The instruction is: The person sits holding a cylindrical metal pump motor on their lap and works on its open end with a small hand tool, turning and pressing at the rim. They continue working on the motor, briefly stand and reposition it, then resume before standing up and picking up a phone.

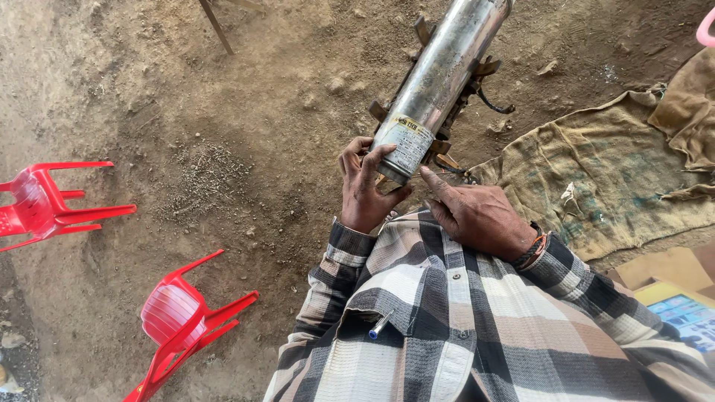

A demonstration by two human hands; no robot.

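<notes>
A long shiny steel cylinder (445, 68) with a pale label near its lower end lies tilted on a rusty metal stand (477, 82), its near end pointing at me. My left hand (366, 187) wraps its fingers around that near end from the left. My right hand (477, 214) sits just below the end, the forefinger stretched up to touch the rim; a thread band circles the wrist. My checked shirt (477, 320) fills the lower frame, with a pen in the chest pocket.
Two red plastic chairs (186, 316) (45, 201) stand on the dirt floor at the left. A burlap sack (603, 179) is spread at the right, with cardboard and a blue-printed box (689, 309) below it. A thin metal leg (216, 26) shows at the top.
</notes>
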